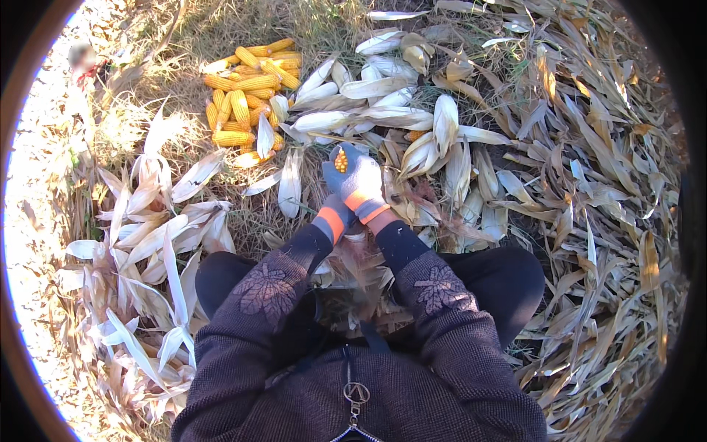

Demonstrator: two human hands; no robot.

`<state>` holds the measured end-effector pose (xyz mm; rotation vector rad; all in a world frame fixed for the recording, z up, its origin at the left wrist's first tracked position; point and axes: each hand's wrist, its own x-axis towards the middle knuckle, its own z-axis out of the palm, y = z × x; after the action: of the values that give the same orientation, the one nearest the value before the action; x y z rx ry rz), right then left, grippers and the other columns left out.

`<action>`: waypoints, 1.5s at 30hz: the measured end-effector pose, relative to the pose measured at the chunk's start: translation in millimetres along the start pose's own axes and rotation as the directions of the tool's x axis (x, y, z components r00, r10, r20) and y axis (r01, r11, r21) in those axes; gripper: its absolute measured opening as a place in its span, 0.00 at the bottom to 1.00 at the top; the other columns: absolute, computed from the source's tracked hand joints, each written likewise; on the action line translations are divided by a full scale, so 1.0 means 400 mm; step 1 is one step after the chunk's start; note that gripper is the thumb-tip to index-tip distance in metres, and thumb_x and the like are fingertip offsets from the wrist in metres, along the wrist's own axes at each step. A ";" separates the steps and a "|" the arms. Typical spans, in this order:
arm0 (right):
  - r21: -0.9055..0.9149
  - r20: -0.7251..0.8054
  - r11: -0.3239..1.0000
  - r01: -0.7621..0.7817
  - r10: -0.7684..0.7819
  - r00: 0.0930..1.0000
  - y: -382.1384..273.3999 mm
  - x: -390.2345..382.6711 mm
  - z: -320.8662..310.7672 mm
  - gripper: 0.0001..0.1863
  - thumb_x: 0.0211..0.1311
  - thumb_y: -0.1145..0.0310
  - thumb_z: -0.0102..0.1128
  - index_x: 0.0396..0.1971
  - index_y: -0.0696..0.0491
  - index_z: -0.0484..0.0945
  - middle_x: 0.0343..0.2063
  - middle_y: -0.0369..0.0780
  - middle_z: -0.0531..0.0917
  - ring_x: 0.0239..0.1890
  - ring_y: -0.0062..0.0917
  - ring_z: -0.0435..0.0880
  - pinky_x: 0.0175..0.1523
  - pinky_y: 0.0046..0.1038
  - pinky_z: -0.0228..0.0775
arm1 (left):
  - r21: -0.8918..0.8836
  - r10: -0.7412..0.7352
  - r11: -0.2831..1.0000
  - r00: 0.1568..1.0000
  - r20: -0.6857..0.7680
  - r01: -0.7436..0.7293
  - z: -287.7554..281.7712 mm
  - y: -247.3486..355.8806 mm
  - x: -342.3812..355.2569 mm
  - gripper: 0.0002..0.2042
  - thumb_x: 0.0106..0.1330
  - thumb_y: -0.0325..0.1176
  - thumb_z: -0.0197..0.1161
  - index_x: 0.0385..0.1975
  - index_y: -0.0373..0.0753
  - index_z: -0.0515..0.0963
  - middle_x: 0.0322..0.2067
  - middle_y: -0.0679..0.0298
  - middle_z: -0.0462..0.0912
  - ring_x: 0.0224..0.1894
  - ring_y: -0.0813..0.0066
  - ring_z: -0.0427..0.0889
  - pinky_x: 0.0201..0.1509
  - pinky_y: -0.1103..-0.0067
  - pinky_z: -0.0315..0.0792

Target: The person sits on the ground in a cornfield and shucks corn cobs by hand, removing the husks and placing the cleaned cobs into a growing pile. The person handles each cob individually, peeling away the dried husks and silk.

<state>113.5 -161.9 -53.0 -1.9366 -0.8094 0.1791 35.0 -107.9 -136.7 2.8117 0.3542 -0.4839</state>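
Observation:
Both my hands wear grey gloves with orange cuffs and meet in front of my crossed legs. My right hand point(359, 178) is closed around an ear of corn point(341, 160), whose yellow kernels show at the far end of the grip. Just nearer to me, my left hand point(336, 207) lies against the right one, its fingers hidden behind it. Beyond them, to the left, is a pile of husked yellow corn cobs point(254, 82). A heap of ears in pale husks point(394, 116) lies ahead and to the right.
Loose dry husks point(151, 236) cover the ground at my left. A broad bank of dry leaves and stalks point(596, 280) spreads along the right. Dry grass point(173, 96) borders the cob pile. Single pale husks point(291, 183) lie between the pile and my hands.

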 end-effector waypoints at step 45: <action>0.585 0.810 -0.383 -0.715 0.225 0.542 0.162 0.107 0.282 0.20 0.60 0.54 0.58 0.42 0.55 0.74 0.37 0.46 0.81 0.41 0.42 0.80 0.47 0.49 0.73 | -0.655 -0.383 0.746 0.881 -0.278 0.118 -0.222 -0.089 -0.252 0.19 0.54 0.43 0.67 0.40 0.37 0.76 0.28 0.55 0.81 0.32 0.61 0.81 0.39 0.71 0.73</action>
<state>125.7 -70.9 -154.7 -0.4617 0.3205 1.3937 -41.5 -67.5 -28.0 2.1775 0.8283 0.1664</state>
